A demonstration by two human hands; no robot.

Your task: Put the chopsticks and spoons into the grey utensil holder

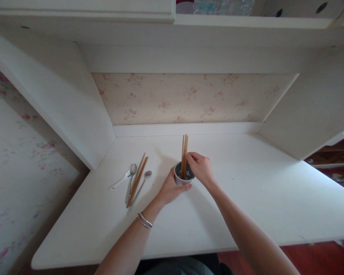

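Observation:
My left hand is wrapped round a metal utensil holder with holes in its bottom, which stands or hovers at the desk's middle; I cannot tell which. Several wooden chopsticks rise from inside it, nearly upright. My right hand pinches the chopsticks at the holder's right side, with the fingertips around the nearest one. To the left on the desk lie more chopsticks, a white ceramic spoon, a metal spoon and a long-handled metal spoon.
The white desk has side panels at left and right and a floral-papered back wall. A cabinet shelf overhangs it, with clear plastic items on it. The desk's front edge is close to my body.

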